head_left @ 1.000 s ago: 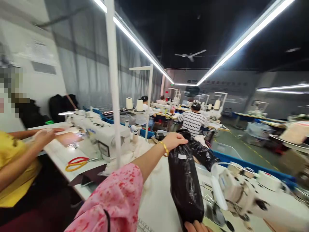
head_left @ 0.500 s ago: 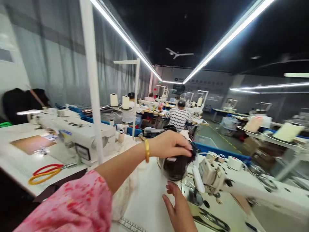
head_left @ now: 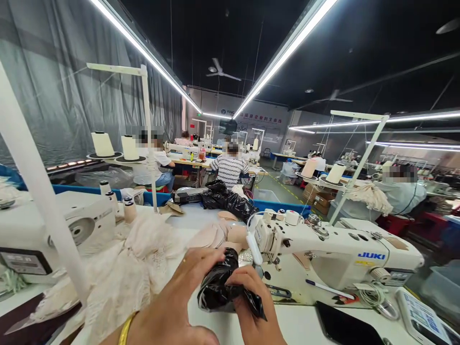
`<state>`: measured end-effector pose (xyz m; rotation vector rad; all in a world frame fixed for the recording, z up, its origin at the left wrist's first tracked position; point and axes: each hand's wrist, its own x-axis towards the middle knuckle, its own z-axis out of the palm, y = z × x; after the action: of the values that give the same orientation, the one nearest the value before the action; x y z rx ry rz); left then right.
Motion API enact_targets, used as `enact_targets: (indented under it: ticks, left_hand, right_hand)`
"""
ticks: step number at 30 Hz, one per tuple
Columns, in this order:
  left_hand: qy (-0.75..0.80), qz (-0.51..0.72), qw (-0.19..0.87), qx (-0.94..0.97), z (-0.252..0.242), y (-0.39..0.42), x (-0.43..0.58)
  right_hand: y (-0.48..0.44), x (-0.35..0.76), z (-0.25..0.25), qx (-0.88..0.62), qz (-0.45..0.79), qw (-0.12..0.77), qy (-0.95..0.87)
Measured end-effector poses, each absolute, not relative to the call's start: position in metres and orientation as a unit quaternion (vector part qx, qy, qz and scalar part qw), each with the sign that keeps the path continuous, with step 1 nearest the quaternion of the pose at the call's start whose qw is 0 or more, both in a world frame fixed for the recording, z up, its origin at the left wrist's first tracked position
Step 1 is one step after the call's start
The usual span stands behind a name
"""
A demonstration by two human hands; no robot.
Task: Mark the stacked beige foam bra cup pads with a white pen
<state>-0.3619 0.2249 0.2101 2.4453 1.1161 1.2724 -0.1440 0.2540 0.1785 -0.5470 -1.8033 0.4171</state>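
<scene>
Both my hands hold a crumpled black plastic bag [head_left: 219, 287] low over the white table [head_left: 305, 326], just left of the white JUKI sewing machine [head_left: 334, 249]. My left hand [head_left: 179, 297], with a gold bangle at the wrist, has its fingers curled over the bag's top. My right hand [head_left: 251, 306] is closed on the bag's lower right side. Cream lace fabric [head_left: 129, 268] is heaped on the table to the left of my hands.
A second black bag [head_left: 226, 199] and beige pieces [head_left: 219, 232] lie further back. Another sewing machine [head_left: 53, 230] and a white pole [head_left: 36, 191] stand at left. A dark phone [head_left: 341, 328] lies at right. Other workers sit at rows of machines beyond.
The view has swung to the right and downward. The black bag has come down from arm's length to the table in front of me, and my right hand now grips it.
</scene>
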Motion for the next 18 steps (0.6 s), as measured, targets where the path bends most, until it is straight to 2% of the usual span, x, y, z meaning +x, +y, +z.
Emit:
enact_targets:
  ticks: [3,5,7,11,18]
  left_hand:
    - [0.44,0.4,0.079,0.8,0.153,0.241,-0.363]
    - [0.461,0.413,0.033,0.784,0.133,0.256,-0.356]
    - [0.473,0.419,-0.021,0.775,0.128,0.274,-0.352]
    - [0.458,0.427,-0.066,0.777,0.142,0.305,-0.367]
    - [0.478,0.396,-0.085,0.78,0.132,0.325,-0.38]
  right_hand:
    - [0.254,-0.156,0.175,-0.208,0.174,0.574,-0.772]
    - [0.255,-0.17,0.177,-0.166,0.16,0.594,-0.771]
    - [0.257,-0.182,0.186,-0.128,0.138,0.599,-0.779]
    - [0.259,-0.189,0.208,-0.104,0.088,0.557,-0.819]
    - [0.258,-0.202,0.213,-0.11,0.146,0.631,-0.754]
